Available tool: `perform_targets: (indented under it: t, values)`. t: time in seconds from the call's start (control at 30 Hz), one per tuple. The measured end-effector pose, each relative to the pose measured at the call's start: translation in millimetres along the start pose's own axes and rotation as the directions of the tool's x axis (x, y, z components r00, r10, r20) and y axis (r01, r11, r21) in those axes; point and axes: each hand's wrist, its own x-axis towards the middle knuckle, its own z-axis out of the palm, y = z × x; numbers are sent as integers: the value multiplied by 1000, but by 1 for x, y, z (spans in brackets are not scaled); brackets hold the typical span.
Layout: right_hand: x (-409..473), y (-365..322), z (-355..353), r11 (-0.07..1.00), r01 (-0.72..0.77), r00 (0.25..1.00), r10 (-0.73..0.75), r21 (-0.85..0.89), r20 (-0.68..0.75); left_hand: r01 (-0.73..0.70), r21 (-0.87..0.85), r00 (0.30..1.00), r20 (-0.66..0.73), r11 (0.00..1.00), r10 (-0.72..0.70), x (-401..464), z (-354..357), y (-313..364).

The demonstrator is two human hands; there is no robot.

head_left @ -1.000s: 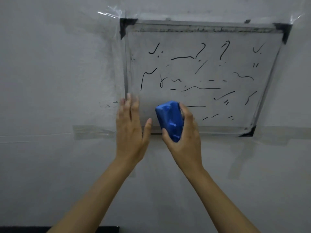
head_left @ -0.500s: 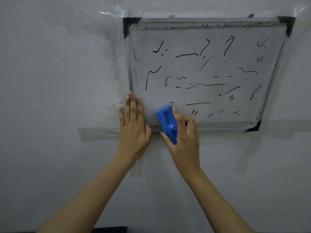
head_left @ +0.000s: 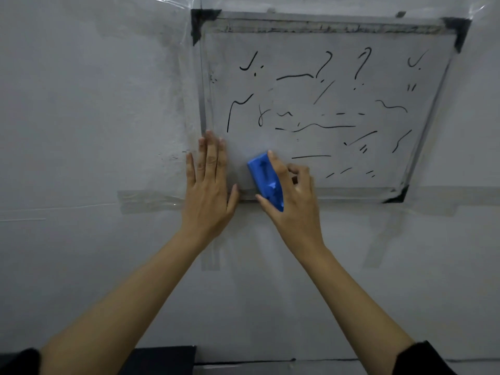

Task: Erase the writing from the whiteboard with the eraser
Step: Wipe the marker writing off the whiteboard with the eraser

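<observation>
A framed whiteboard is taped to a grey wall, with black corner caps. Several black marker strokes are scattered over its surface. My right hand grips a blue eraser and presses it against the board's lower left area, near the bottom frame. My left hand lies flat with fingers together on the board's lower left corner and frame, just left of the eraser. The patch of board around the eraser carries no marks.
Clear tape strips hold the board to the wall on the left, right and below. Faint ink specks mark the wall left of the frame. A dark object sits at the bottom edge.
The eraser went from held off the board to pressed flat on its lower left, and the small marks just right of it no longer show. My left hand settled flat on the corner.
</observation>
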Motion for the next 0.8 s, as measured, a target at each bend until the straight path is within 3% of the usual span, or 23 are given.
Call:
perform_targets:
  t: [0.13,0.3,0.47,0.67,0.8]
  values:
    - [1,-3,6,998,-1,998,-3,-69,-58,-19,25,1000,-14,999,20,8,5,-6]
    - [-29,5,15,997,-23,999,24,-72,21,-94,79,995,-27,992,96,7,12,-22]
    - [9,-2,9,996,-62,993,55,-67,-103,-62,71,997,-35,996,65,9,15,-16]
    - [-16,6,9,985,72,997,-64,-159,52,-79,87,996,-45,993,83,8,18,-21]
    - [18,6,2,980,18,995,-37,-197,-92,-72,84,996,-53,994,77,9,18,-19]
